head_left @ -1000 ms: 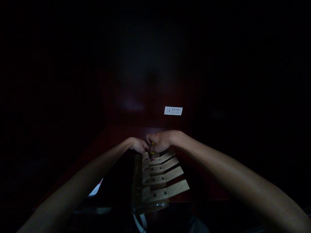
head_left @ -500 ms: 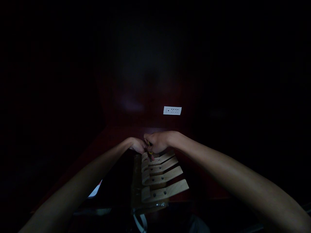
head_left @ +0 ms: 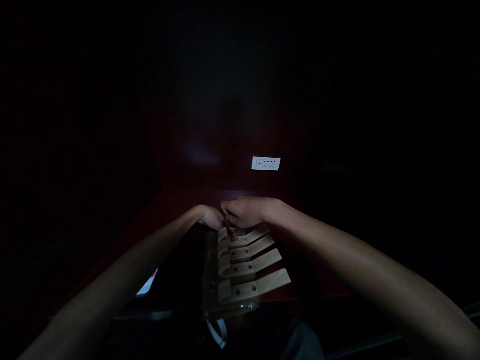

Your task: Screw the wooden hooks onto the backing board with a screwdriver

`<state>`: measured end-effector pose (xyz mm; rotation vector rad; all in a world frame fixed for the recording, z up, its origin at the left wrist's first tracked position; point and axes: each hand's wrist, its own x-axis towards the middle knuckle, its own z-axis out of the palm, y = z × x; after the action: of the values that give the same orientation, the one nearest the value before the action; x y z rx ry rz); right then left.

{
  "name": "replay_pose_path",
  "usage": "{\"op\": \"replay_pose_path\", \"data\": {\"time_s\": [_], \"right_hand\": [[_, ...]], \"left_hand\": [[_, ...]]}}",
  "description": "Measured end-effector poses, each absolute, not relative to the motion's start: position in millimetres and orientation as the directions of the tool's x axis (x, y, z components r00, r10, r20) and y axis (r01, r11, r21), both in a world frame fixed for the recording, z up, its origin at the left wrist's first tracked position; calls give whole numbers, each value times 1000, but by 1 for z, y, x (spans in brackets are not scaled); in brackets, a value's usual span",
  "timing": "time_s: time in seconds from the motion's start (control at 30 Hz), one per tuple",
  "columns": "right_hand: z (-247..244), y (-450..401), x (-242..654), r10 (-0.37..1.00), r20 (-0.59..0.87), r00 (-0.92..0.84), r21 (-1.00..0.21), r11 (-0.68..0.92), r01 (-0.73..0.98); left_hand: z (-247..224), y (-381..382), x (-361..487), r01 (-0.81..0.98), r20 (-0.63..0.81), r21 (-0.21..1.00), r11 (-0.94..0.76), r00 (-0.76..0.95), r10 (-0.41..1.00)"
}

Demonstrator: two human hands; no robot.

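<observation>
Several pale curved wooden hooks (head_left: pixel 264 286) lie in a row on a tape-wrapped brown board (head_left: pixel 210 295), each with dark screw heads in it. At the far end of the row my right hand (head_left: pixel 248 211) is closed round a screwdriver (head_left: pixel 232 228), whose yellow and dark handle shows under the fingers. The screwdriver points down at the farthest hook (head_left: pixel 247 238). My left hand (head_left: pixel 212 218) is beside it, its fingers bent in at the same hook around the driver's tip. What those fingers pinch is mostly hidden.
The room is very dark. A white socket plate (head_left: pixel 266 163) is on the dark red surface beyond my hands. A bright phone-like object (head_left: pixel 147 284) lies by my left forearm, and a pale strap (head_left: pixel 217 332) hangs below the board's near end.
The whole view has shifted slightly, so things sit a little higher in the picture. My right hand has turned a little around the screwdriver, and more of its yellow part shows.
</observation>
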<state>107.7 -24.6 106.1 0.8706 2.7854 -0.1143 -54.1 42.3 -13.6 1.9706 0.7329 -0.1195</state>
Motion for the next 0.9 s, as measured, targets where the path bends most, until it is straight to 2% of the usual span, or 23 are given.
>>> {"op": "replay_pose_path", "data": {"time_s": [0.1, 0.17, 0.27, 0.37, 0.5, 0.7, 0.8, 0.9], "right_hand": [[102, -21, 109, 572, -227, -788, 79, 818, 571], [102, -20, 107, 622, -214, -754, 107, 782, 614], [106, -24, 106, 644, -268, -717, 26, 748, 663], [112, -28, 107, 586, -340, -735, -68, 764, 641], [112, -23, 110, 576, -330, -748, -17, 788, 615], [108, -23, 98, 620, -296, -727, 87, 775, 626], [111, -30, 94, 660, -318, -680, 41, 727, 686], [111, -33, 97, 632, -292, -718, -13, 748, 663]], "left_hand": [[-11, 43, -53, 574, -485, 784, -237, 804, 345], [-9, 44, -53, 561, -472, 797, -225, 810, 347], [-9, 45, -54, 568, -477, 786, -245, 809, 345], [-11, 47, -55, 584, -479, 756, -297, 802, 357], [-16, 51, -56, 567, -482, 769, -293, 817, 317], [-18, 51, -58, 574, -485, 779, -253, 807, 338], [-17, 50, -57, 545, -457, 796, -264, 827, 329], [-18, 49, -56, 562, -465, 787, -257, 812, 352]]}}
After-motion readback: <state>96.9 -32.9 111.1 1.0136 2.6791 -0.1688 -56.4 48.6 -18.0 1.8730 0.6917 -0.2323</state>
